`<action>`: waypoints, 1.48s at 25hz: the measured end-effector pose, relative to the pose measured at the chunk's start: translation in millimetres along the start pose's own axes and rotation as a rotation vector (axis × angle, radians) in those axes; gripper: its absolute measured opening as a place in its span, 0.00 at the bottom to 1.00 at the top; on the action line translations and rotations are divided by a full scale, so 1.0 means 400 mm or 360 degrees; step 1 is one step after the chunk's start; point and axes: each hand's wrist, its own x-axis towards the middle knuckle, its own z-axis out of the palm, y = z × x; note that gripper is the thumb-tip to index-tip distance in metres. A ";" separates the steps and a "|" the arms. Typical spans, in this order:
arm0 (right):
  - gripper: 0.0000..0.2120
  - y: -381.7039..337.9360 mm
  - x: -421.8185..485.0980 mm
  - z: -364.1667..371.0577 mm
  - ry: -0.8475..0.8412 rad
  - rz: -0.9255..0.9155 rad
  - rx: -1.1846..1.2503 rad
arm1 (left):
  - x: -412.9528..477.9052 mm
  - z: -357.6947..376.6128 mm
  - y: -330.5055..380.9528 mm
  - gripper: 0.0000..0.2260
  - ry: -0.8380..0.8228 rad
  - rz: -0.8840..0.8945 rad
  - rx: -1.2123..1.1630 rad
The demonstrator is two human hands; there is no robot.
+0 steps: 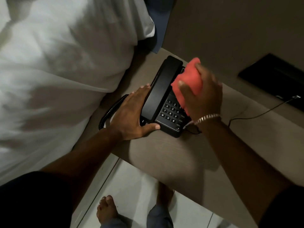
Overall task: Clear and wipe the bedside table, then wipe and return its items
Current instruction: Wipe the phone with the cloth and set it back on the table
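Matt black plastic telephone (162,102), soft red cloth (187,83), wood-grain bedside table (164,155).

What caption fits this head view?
Left hand steadies the phone on the table while the right hand holds a red cloth over it.

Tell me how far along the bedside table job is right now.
Done: nothing clearly; whether the bedside table has been wiped can't be told. In hand: the left hand braces the black telephone sitting on the table, while the right hand holds a red cloth over its keypad, wiping it. Left: the coiled cord and the rest of the phone look unwiped.
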 end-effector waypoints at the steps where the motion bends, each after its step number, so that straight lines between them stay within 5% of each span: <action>1: 0.29 0.007 0.031 0.025 -0.0106 0.0072 -0.0149 | 0.002 0.002 -0.009 0.51 0.0004 0.0019 0.0030; 7: 0.34 0.053 -0.183 0.061 -0.0332 -0.0462 -0.0514 | 0.011 -0.004 -0.023 0.52 -0.0022 0.0023 0.0132; 17: 0.25 0.039 0.012 0.059 -0.0079 -0.0170 -0.0316 | 0.012 -0.014 -0.025 0.53 -0.0131 -0.0005 0.0054; 22: 0.24 0.021 -0.187 0.044 -0.0326 -0.0539 -0.0348 | 0.011 -0.025 -0.015 0.53 -0.0150 -0.0018 0.0062; 26: 0.22 -0.027 -0.182 0.066 -0.0153 -0.0565 -0.0036 | 0.011 -0.022 -0.020 0.52 -0.0087 -0.0012 0.0024; 29: 0.22 -0.104 -0.134 0.116 -0.0118 -0.0665 -0.0218 | 0.007 -0.017 -0.026 0.47 -0.0071 0.0036 0.0055; 37: 0.19 -0.145 0.102 0.153 0.0131 -0.0002 0.0006 | 0.014 0.000 -0.041 0.53 -0.0027 -0.0043 -0.0115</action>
